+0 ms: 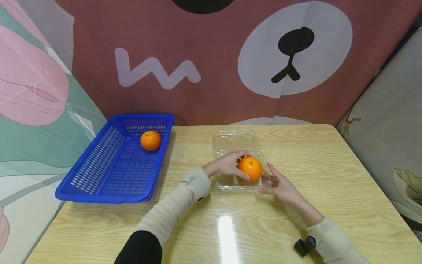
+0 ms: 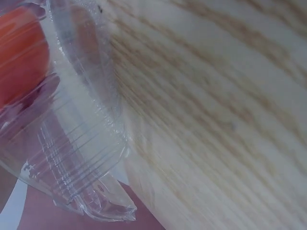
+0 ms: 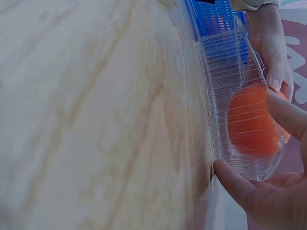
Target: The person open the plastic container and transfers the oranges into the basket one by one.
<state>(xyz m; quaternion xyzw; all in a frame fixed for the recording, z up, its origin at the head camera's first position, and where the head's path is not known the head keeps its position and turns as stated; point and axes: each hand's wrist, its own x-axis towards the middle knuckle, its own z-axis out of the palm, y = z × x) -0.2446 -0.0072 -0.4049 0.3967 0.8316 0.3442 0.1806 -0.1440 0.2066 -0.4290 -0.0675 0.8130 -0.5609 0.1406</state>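
Note:
A round orange (image 1: 251, 169) sits low in the near half of a clear plastic clamshell box (image 1: 232, 187). My left hand (image 1: 229, 164) grips it, the thumb on the near side and fingers round the back. The box's lid lies folded back on its far side. At the box's right end my right hand (image 1: 280, 187) has thumb and fingers spread, their tips at the edge. In the right wrist view, the fingertips (image 3: 225, 167) reach the box's lower edge, and the orange (image 3: 252, 120) shows through the ribbed wall.
A blue plastic basket (image 1: 112, 198) stands on the left of the wooden table (image 1: 313, 157), with a second orange (image 1: 150, 140) in its far right corner. Behind the table hangs a brown cloth (image 1: 211, 99) with a cartoon face. Patterned cloths hang at both sides.

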